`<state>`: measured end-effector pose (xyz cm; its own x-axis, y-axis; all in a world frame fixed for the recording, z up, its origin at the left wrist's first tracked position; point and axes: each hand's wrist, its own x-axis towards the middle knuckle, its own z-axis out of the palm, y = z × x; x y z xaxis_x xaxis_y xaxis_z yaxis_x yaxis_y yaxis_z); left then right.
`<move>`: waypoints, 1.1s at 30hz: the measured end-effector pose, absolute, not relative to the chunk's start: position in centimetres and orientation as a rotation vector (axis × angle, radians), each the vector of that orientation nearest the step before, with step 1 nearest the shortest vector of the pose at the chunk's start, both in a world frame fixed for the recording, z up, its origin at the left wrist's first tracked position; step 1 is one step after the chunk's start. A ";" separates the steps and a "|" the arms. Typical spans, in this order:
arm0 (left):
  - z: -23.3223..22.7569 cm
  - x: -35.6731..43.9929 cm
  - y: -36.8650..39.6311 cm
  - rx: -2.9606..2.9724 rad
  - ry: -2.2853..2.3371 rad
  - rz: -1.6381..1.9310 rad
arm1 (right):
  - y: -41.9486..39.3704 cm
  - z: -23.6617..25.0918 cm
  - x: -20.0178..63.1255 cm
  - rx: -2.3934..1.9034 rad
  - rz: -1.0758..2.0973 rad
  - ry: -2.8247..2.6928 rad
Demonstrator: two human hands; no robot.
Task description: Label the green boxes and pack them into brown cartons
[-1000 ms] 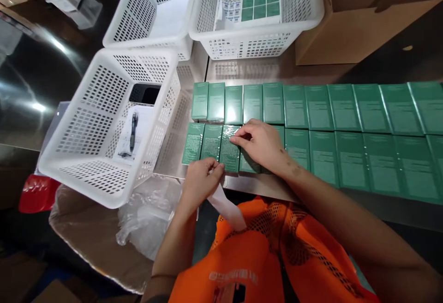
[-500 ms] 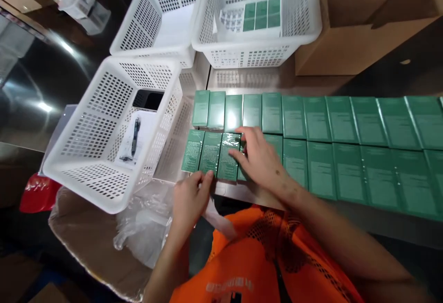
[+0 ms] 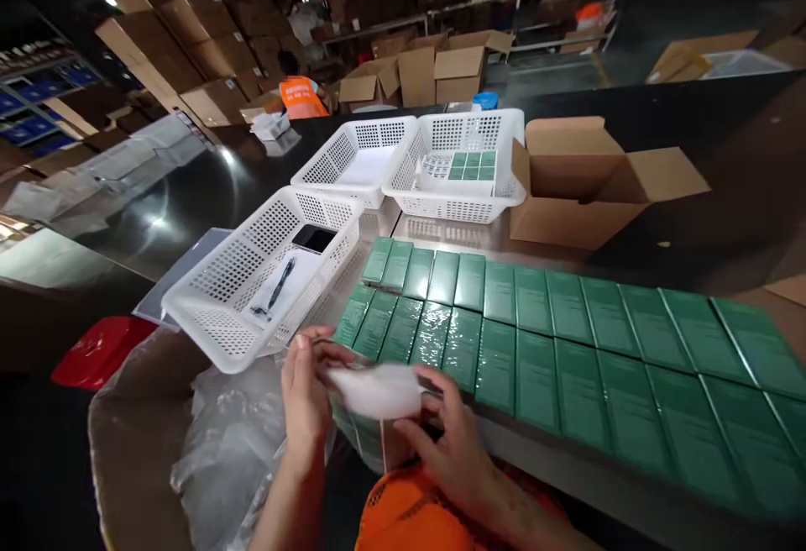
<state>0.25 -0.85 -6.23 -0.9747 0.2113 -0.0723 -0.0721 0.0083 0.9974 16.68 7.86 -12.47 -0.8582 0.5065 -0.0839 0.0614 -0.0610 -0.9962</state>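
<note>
1. The left hand [image 3: 306, 400] and the right hand [image 3: 450, 450] each pinched an end of a blurred white strip [image 3: 376, 390], held just above the near table edge.
2. The strip looked thin, light and limp; it was judged best gripped at its ends.
3. Green shrink-wrapped boxes [image 3: 535, 341] lay in two rows on the metal table [image 3: 567, 471] beyond the hands.
4. A white basket [image 3: 207, 324] holding a pen [image 3: 280, 274] stood to the left.
</note>
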 end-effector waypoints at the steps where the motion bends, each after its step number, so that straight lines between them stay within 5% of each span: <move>1: -6.2 0.6 -0.7 0.193 1.964 2.093 | 8.2 -12.8 17.4 -0.651 1.950 -1.788; 6: -6.2 4.6 0.7 0.435 1.770 1.776 | 10.2 -13.3 21.7 -0.800 1.671 -1.423; 20: -4.8 6.4 1.2 1.198 1.926 1.104 | 13.3 -9.2 28.9 -0.802 1.122 -1.712; 27: -6.4 4.7 -0.5 1.320 2.148 1.368 | 12.8 -9.7 25.7 -0.758 1.231 -1.875; 33: -8.5 2.8 -1.7 0.840 2.062 1.624 | 12.5 -9.5 22.3 -0.760 1.352 -1.996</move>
